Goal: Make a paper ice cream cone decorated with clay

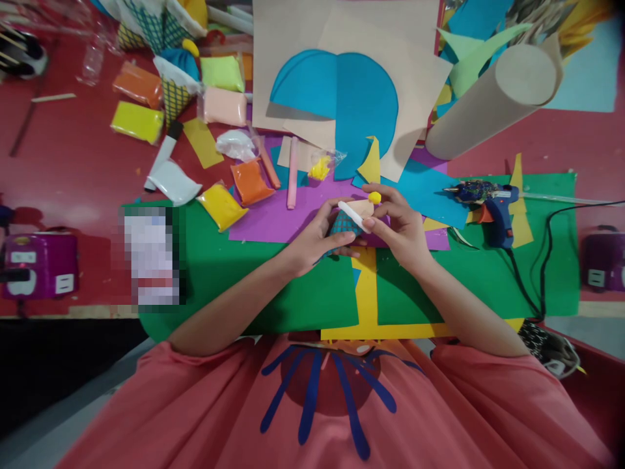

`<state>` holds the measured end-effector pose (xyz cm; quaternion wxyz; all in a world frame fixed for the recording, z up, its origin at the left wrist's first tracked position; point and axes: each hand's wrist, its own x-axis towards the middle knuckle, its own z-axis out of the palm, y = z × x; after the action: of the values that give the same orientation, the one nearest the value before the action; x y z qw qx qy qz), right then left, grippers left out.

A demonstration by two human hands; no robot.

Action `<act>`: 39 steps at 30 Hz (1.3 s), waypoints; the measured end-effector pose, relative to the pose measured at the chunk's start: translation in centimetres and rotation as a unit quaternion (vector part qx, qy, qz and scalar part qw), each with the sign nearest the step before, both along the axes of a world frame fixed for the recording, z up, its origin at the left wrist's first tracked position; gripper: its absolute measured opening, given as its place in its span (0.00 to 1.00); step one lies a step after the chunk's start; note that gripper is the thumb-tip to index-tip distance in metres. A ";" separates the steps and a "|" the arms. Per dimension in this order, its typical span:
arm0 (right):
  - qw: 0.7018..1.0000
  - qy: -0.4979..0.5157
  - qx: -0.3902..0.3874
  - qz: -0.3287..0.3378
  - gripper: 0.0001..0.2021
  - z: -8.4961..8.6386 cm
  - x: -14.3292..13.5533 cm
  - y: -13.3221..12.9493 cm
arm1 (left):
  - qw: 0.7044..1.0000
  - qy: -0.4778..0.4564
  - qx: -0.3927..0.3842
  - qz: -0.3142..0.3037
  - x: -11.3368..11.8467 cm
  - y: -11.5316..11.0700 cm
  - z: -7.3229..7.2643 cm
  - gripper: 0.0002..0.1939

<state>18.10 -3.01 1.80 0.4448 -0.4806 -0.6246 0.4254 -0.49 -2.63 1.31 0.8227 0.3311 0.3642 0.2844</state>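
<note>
My left hand is closed round a small teal paper cone with a dark criss-cross pattern, its wide end turned up and to the right. A white strip, which looks like soft clay, lies along the cone's rim. My right hand pinches the lower right end of this strip between thumb and fingers. Beige material shows behind the strip. Close to my right fingertips is a small yellow ball; whether those fingers touch it is unclear. Both hands are above purple paper and a green sheet.
A blue glue gun with a cord lies to the right, near a large beige paper roll. Soft clay packets, a marker and another decorated cone lie left. Blue cut paper is at the back.
</note>
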 end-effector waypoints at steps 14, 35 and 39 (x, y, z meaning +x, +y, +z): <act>0.994 -0.061 0.093 -0.001 0.10 0.1 0.5 -0.1 | 1.000 0.000 0.017 -0.010 0.0 0.1 0.2 0.35; 0.995 -0.039 0.080 0.048 0.12 0.5 0.6 -0.3 | 0.991 0.043 -0.001 -0.128 -0.4 0.7 0.8 0.28; 0.992 -0.058 0.099 0.044 0.10 0.5 0.7 -0.2 | 0.991 0.054 0.019 -0.123 -0.4 0.7 0.8 0.29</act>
<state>18.75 -3.17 2.29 0.4345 -0.4301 -0.7089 0.3517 -0.90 -1.95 2.12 0.8241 0.4037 0.3594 0.1697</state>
